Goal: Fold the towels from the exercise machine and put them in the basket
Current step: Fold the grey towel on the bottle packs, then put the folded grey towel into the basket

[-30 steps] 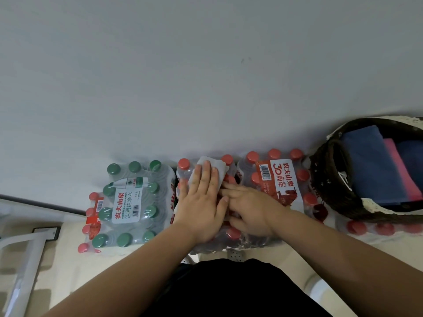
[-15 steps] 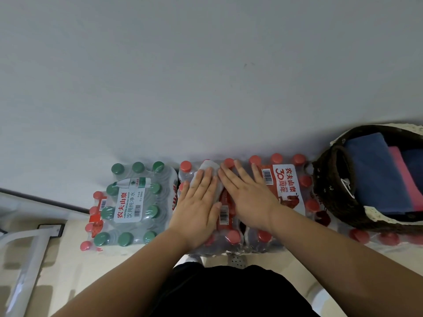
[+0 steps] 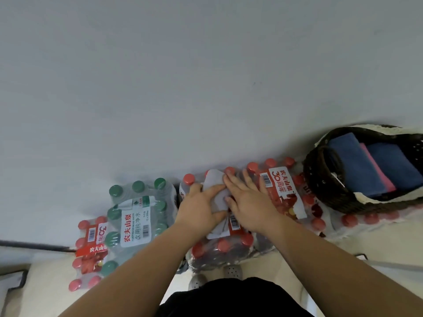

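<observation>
A small white towel lies folded on top of a shrink-wrapped pack of red-capped bottles against the wall. My left hand lies flat on its left part, fingers straight. My right hand presses its right edge with spread, straight fingers. The hands hide much of the towel. A dark wicker basket stands at the right on more bottle packs. Inside it lie folded blue towels and a pink towel.
A pack of green-capped bottles sits left of the towel, with another red-capped pack beside it. A grey wall fills the upper view. White frame parts show at the bottom left. My shoes stand below the packs.
The towel now shows between my hands as a longer folded strip. My right hand has slid onto its right edge, and my left hand has shifted slightly left.
</observation>
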